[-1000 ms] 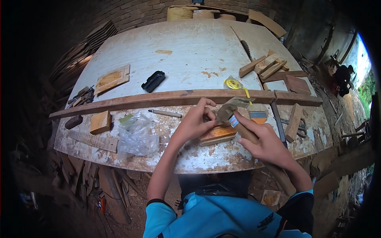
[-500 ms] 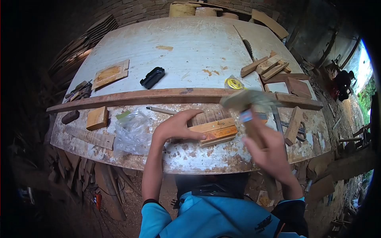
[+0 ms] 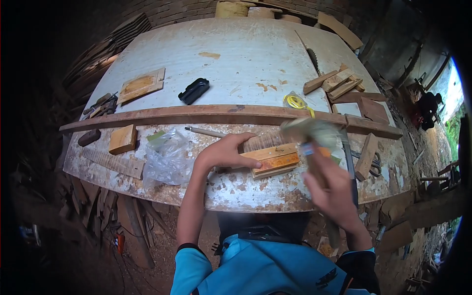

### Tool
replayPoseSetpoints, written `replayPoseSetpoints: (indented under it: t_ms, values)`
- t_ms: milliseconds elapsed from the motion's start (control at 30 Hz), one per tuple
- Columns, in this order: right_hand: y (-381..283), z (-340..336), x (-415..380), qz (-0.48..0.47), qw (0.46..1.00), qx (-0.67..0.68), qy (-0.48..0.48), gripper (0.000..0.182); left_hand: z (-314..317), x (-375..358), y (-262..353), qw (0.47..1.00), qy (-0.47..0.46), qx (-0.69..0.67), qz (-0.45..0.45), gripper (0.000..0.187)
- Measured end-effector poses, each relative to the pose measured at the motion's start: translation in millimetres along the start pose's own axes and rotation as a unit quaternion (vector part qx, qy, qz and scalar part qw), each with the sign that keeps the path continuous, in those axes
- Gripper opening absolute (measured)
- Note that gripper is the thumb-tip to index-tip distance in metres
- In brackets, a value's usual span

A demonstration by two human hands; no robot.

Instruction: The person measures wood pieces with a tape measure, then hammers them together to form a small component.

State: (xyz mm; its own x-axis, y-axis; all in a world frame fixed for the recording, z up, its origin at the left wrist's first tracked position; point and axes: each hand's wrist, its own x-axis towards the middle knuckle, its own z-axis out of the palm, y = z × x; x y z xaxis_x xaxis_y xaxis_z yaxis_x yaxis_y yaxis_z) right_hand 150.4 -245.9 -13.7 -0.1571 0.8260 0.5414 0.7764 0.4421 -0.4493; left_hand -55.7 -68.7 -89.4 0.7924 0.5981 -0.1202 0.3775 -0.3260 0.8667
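Note:
My left hand [image 3: 223,155] is closed around the left end of a small stack of wooden blocks [image 3: 278,161], its thumb along the near side. One block has an orange-stained face, and a lighter strip lies beneath it. In my right hand [image 3: 330,184] is a hammer [image 3: 314,164], its wooden handle running down past my wrist. The hammer's head, smeared by motion, hangs just above and right of the blocks. A ribbed wooden piece [image 3: 260,141] lies behind the stack, partly hidden by my left hand.
A long wooden beam [image 3: 196,115] crosses the worktable [image 3: 231,59] behind my hands. A crumpled plastic bag [image 3: 167,160], a pencil-like stick [image 3: 204,132] and a wood block [image 3: 122,139] lie left. To the right are a tape measure [image 3: 295,101], scissors [image 3: 375,164] and wood offcuts [image 3: 337,81].
The view has shifted slightly, moving the table's contents a little in the picture. The hammer head is blurred in both frames, near the stack's right end. My left hand keeps its grip.

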Motion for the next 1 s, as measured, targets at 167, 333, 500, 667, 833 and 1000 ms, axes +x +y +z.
replayPoseSetpoints:
  t_ms: [167, 333, 500, 667, 833, 1000]
  values:
    - [-5.0, -10.1, 4.3, 0.018, 0.999, 0.027, -0.006, 0.056, 2.7, 2.8, -8.1, 1.0, 0.011, -0.01, 0.018, 0.084]
    - [-14.1, -19.5, 5.4, -0.018, 0.988, -0.03, 0.15, 0.062, -0.4, -2.5, 3.2, 1.0, 0.001, 0.016, -0.01, 0.084]
    - [1.0, 2.2, -4.3, 0.062, 0.997, 0.041, -0.026, 0.061, 1.2, -0.8, -0.8, 1.0, -0.006, 0.006, -0.006, 0.086]
    - [-6.9, -15.5, -10.0, 0.037, 0.999, -0.01, -0.031, 0.06, 0.0, 2.7, -4.7, 1.0, -0.001, 0.026, 0.009, 0.087]
    - [-20.2, -33.3, -1.1, -0.05, 0.988, -0.075, 0.126, 0.059, 2.6, 0.5, 0.2, 1.0, -0.004, -0.004, 0.021, 0.09]
    - [-13.8, -4.2, -3.1, -0.015, 0.999, -0.032, 0.01, 0.053, 1.5, 2.4, -2.8, 0.999, -0.023, -0.009, 0.029, 0.089]
